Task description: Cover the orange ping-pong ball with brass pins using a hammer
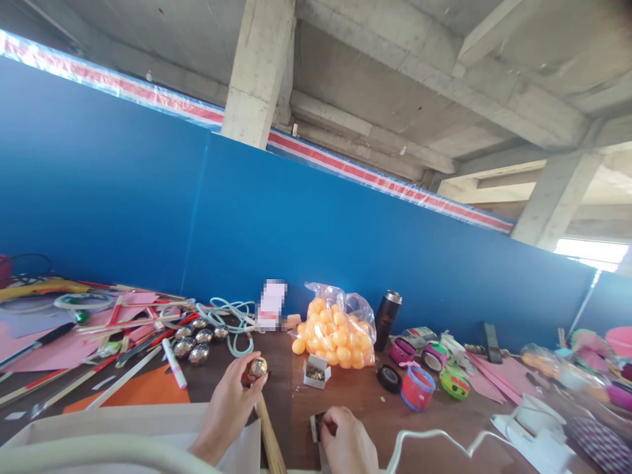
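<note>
Held up between the thumb and fingers of my left hand [232,401] is a shiny metal ball [257,368] with a gold and silver sheen. My right hand [348,441] is closed low over the table, its fingers curled at a small dark, light-edged object [316,426] mostly covered by them; I cannot make out its kind. A small open white box [316,372] of tiny metal pieces stands just beyond that hand. Under the left hand lies a wooden stick [269,438]. Several similar metal balls [200,353] sit in a cluster to the left.
A clear bag of orange balls [340,336] stands behind the white box, beside a black bottle [388,319]. A black tape roll [389,378] and a red-blue round container [417,388] lie right. A white cable [434,433] crosses the front. A blue partition [316,230] rises behind.
</note>
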The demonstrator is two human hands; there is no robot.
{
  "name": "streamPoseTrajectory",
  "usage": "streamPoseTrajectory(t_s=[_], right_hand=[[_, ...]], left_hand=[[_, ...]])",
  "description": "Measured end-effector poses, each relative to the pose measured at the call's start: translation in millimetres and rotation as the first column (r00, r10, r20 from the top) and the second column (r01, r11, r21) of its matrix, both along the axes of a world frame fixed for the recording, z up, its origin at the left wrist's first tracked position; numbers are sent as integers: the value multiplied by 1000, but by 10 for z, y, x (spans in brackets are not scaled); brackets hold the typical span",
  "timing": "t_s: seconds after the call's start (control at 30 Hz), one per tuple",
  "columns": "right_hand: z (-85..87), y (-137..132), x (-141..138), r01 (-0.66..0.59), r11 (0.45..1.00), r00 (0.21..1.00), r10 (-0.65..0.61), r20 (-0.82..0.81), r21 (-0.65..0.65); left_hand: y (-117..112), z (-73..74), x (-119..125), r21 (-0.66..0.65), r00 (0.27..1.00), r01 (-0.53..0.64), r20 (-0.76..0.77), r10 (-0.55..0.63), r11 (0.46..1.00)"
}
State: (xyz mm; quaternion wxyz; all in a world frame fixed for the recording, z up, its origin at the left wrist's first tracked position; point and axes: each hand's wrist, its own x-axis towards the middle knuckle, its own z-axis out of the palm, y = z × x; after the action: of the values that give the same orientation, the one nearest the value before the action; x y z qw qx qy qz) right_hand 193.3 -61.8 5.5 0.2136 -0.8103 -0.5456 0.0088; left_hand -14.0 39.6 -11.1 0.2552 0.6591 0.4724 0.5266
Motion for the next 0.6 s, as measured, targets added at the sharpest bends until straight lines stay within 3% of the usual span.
streamPoseTrajectory(t_s=[0.2,0.37,0.6], right_hand=[[-22,12,9,-32,999,999,32,-11,-20],[-102,40,-14,2,999,995,2,101,-40],[-155,44,67,-12,995,1000,11,16,102]], left_hand=[[-1,7,7,10,1000,-6,5,6,1000],[-11,16,9,2,1000,-9,6,9,1000],[-5,10,11,-8,1000,6,2,-6,1000]])
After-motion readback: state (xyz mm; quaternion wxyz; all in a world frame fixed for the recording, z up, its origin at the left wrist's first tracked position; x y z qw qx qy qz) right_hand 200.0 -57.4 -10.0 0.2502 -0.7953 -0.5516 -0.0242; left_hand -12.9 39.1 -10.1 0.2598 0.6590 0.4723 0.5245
